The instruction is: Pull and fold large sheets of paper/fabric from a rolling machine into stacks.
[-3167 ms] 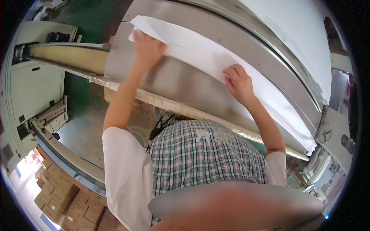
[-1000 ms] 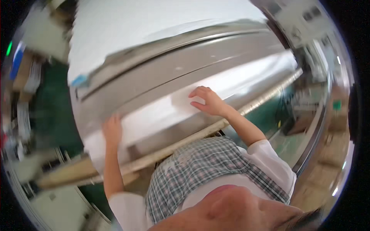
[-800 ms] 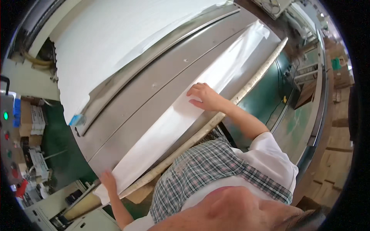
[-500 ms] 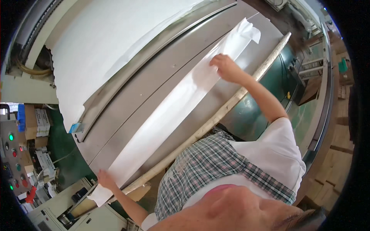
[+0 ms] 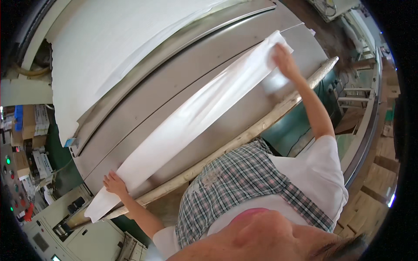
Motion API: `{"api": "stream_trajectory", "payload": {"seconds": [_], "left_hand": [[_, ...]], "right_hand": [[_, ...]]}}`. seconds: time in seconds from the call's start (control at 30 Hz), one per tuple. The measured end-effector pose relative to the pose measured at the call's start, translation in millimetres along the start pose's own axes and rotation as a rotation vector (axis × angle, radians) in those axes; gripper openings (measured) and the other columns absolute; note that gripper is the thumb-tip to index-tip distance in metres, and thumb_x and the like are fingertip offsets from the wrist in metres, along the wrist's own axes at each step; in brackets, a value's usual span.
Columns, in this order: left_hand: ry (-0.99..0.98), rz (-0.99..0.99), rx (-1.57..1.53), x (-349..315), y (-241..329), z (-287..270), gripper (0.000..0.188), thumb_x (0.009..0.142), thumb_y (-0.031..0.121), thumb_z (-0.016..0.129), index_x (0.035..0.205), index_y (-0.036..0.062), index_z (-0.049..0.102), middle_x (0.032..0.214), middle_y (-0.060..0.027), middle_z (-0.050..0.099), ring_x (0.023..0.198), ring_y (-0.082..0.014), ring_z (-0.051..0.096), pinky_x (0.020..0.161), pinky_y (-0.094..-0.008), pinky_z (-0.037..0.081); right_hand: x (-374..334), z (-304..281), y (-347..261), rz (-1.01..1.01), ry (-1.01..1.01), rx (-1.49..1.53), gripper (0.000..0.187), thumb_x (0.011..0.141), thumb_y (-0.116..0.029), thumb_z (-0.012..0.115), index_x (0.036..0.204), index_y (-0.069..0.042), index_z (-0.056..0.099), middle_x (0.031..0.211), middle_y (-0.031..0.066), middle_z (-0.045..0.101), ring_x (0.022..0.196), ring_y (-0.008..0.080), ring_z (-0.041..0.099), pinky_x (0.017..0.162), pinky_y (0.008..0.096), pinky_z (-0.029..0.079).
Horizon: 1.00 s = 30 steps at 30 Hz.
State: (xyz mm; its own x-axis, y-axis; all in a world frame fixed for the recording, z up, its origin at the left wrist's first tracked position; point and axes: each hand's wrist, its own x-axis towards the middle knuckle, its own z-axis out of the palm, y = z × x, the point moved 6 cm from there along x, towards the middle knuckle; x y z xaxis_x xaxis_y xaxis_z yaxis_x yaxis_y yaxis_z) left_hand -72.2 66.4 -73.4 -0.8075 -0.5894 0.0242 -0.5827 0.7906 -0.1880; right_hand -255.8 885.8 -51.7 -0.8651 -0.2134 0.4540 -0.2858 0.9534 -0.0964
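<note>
A long white folded strip of cloth or film (image 5: 174, 135) lies slantwise over a smooth metal table (image 5: 152, 108), with soft creases toward its far right end. My left hand (image 5: 115, 185) rests on the strip close to its near left end, fingers spread and nothing gripped. Over at the far right end, my right hand (image 5: 285, 63) lies against the strip's edge, slightly blurred, with its fingers stretched out. The near left tip of the strip hangs past the table's edge.
A pale, worn padded bar (image 5: 244, 137) runs along the table's near side, in front of my checked apron (image 5: 244, 178). Beyond a raised metal rail (image 5: 174, 52) spreads a wide white sheet (image 5: 109, 43). A control panel (image 5: 13, 182) with lit buttons stands at the left.
My right hand has slid outward along the strip to its far right end. My left hand has shifted slightly up and left. The strip's far end looks flatter.
</note>
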Motion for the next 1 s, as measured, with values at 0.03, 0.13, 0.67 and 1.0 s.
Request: {"api": "stream_trajectory", "payload": {"seconds": [0.03,0.13,0.67,1.0], "left_hand": [[0.012,-0.005,-0.007,-3.4,3.2,-6.8,0.046,0.089,0.048,0.029,0.118,0.0199,0.052,0.132,-0.0136,0.038,0.123,-0.0365,0.029,0.091,-0.0599,0.025],[0.056,-0.111,0.032,-11.5,15.5,-24.2,0.045,0.089,0.048,0.029,0.118,0.0223,0.052,0.134,-0.0138,0.034,0.123,-0.0366,0.028,0.091,-0.0585,0.027],[0.006,-0.057,-0.063,-33.5,61.6,-25.3,0.047,0.088,0.052,0.030,0.124,0.0266,0.045,0.134,-0.0120,0.035,0.126,-0.0366,0.024,0.093,-0.0585,0.023],[-0.257,-0.082,-0.067,-22.2,73.2,-20.0,0.052,0.087,0.056,0.024,0.128,0.0276,0.039,0.138,-0.0109,0.029,0.128,-0.0376,0.018,0.095,-0.0621,0.018]], "right_hand": [[3.6,3.3,54.0,0.224,-0.081,0.003,0.041,0.078,-0.008,0.057,0.117,-0.003,0.045,0.121,0.0191,0.044,0.109,0.0345,0.045,0.090,0.0376,0.039],[28.2,-9.2,86.7,0.414,-0.072,0.039,0.037,0.077,-0.006,0.056,0.113,-0.004,0.048,0.118,0.0170,0.047,0.105,0.0347,0.047,0.090,0.0373,0.039],[58.0,-24.1,81.0,0.183,-0.428,0.034,0.017,0.078,-0.016,0.047,0.076,-0.004,0.059,0.075,0.0175,0.059,0.071,0.0348,0.056,0.059,0.0436,0.042],[45.1,67.7,109.4,0.472,-0.334,0.003,0.048,0.089,-0.039,0.038,0.116,0.000,0.048,0.116,0.0217,0.049,0.110,0.0341,0.045,0.093,0.0383,0.034]]}}
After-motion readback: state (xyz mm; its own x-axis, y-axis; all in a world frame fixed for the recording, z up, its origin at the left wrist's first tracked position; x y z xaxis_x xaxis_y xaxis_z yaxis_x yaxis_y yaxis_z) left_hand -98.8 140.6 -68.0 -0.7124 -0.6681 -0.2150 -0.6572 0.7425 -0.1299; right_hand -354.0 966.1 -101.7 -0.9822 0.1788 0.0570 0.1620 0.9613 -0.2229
